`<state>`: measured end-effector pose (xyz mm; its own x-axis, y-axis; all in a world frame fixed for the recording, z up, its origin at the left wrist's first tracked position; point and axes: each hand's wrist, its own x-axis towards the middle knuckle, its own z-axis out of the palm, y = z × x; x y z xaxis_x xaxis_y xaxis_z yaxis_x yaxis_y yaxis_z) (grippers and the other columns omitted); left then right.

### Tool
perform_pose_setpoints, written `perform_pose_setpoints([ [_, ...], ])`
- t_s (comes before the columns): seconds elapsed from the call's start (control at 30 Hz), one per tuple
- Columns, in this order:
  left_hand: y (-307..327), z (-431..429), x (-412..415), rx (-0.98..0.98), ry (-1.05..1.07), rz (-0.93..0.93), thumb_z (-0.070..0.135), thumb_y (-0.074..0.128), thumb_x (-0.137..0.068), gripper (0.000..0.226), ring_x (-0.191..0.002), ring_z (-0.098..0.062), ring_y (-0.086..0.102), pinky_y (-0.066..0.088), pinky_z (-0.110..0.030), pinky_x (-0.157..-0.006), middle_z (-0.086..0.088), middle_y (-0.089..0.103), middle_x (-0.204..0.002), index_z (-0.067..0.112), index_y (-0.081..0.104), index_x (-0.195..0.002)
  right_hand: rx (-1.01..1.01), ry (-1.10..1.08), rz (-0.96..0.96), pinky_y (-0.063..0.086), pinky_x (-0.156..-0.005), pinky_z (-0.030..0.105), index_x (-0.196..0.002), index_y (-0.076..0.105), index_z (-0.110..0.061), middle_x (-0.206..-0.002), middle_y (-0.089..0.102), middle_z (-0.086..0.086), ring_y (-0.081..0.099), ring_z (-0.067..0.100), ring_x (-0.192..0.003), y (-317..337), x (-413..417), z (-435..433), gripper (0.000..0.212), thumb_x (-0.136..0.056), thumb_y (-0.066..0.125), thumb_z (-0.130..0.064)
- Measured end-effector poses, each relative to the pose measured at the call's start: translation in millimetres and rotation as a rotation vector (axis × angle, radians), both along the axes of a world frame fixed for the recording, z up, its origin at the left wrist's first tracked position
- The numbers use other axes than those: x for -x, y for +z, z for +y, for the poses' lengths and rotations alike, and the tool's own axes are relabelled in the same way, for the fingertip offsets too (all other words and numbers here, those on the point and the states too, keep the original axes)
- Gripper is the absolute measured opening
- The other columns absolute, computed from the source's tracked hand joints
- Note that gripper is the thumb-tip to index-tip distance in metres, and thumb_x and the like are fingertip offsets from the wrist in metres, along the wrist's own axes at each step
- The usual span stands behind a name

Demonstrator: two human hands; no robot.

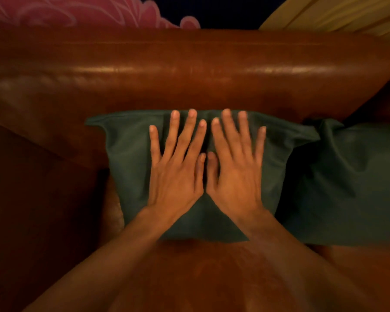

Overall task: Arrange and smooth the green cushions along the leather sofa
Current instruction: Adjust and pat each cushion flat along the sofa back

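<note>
A dark green cushion (126,154) leans against the backrest of the brown leather sofa (189,70), in the middle of the view. My left hand (178,172) and my right hand (234,172) lie flat on its front, side by side, fingers straight and spread, thumbs almost touching. Their fingertips reach the cushion's top edge. A second green cushion (347,181) stands to the right, its left corner touching the first one; its right part runs out of view.
The sofa's left armrest (32,188) rises beside the first cushion. The seat (200,273) stretches toward me below the cushions. Behind the backrest are a pink patterned fabric (65,10) at upper left and a yellow surface (336,12) at upper right.
</note>
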<state>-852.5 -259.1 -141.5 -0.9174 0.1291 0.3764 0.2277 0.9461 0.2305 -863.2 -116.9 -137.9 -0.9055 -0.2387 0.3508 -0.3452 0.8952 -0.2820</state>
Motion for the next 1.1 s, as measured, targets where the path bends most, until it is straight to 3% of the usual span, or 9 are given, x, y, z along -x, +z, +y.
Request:
perform_pose_setpoints([
  [0.1,-1.3,-10.3,-10.8,0.106,-0.034,-0.038,0.03,0.018,-0.111,0.056,-0.16,-0.026,0.002,-0.007,-0.054,-0.127,-0.006,0.014,-0.172,0.01,0.019,-0.163,-0.133,0.082,-0.068,0.0,-0.13,0.058,-0.163,0.024,-0.007,-0.172,0.019,0.011,0.006,0.028,-0.162,-0.6,-12.8,-14.9,0.056,-0.112,0.02,-0.031],
  [0.23,-15.8,-29.2,-0.9,0.242,-0.041,-0.118,0.034,0.024,-0.109,0.061,-0.159,-0.024,-0.003,-0.01,-0.049,-0.127,-0.008,0.009,-0.172,0.01,0.012,-0.164,-0.285,0.151,-0.112,0.002,-0.13,0.058,-0.164,0.019,-0.006,-0.174,0.014,0.011,0.005,0.029,-0.162,-12.5,3.7,-13.4,0.062,-0.109,0.034,-0.032],
  [0.43,-28.6,-29.5,9.4,0.225,-0.036,-0.088,0.038,0.026,-0.107,0.064,-0.16,-0.024,-0.003,-0.009,-0.049,-0.127,-0.005,0.006,-0.173,0.013,0.012,-0.164,-0.275,0.229,-0.03,0.005,-0.13,0.058,-0.165,0.023,-0.012,-0.173,0.019,0.006,0.011,0.03,-0.161,-22.4,23.8,24.4,0.064,-0.109,0.033,-0.042],
  [0.77,-32.2,-30.7,10.2,0.21,-0.029,-0.041,0.036,0.028,-0.107,0.065,-0.16,-0.025,0.0,-0.007,-0.05,-0.128,-0.004,0.005,-0.173,0.013,0.011,-0.165,-0.445,0.151,0.056,-0.002,-0.131,0.051,-0.167,0.007,-0.02,-0.175,0.006,-0.002,0.005,0.026,-0.162,-35.3,67.7,139.3,0.061,-0.112,0.02,-0.041],
  [0.93,-32.6,-29.1,10.6,0.197,-0.035,-0.038,0.036,0.026,-0.108,0.063,-0.16,-0.025,0.0,-0.005,-0.051,-0.128,-0.004,0.006,-0.173,0.013,0.012,-0.164,-0.384,0.166,0.026,0.002,-0.131,0.053,-0.167,0.009,-0.017,-0.175,0.007,0.0,0.004,0.027,-0.162,-27.9,61.4,133.2,0.059,-0.113,0.017,-0.04],
  [1.1,-32.2,-29.9,8.6,0.203,-0.033,-0.056,0.037,0.024,-0.108,0.062,-0.16,-0.025,0.001,-0.004,-0.051,-0.128,-0.004,0.008,-0.173,0.013,0.013,-0.164,-0.029,0.029,0.063,0.005,-0.131,0.054,-0.163,0.026,-0.01,-0.173,0.021,0.008,0.013,0.03,-0.161,2.6,38.1,98.7,0.056,-0.113,0.023,-0.035],
])
